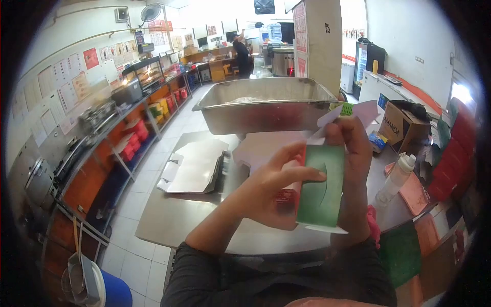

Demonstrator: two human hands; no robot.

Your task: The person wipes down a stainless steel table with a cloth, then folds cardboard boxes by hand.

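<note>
One carton (321, 207), left hand (273, 183) and right hand (356, 146) clamped on it, one pan (266, 118) beyond, one bottle (393, 183) to its right

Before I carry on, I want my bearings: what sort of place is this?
Probably a fast-food or similar commercial kitchen: there's a lit display cabinet on the left, a deep metal pan on the steel table, and a green-sided card carton in hand.

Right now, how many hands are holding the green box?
2. The left hand has its thumb on the green side of the green box; the right hand is up by its white flaps. Some fingers are hidden.
</note>
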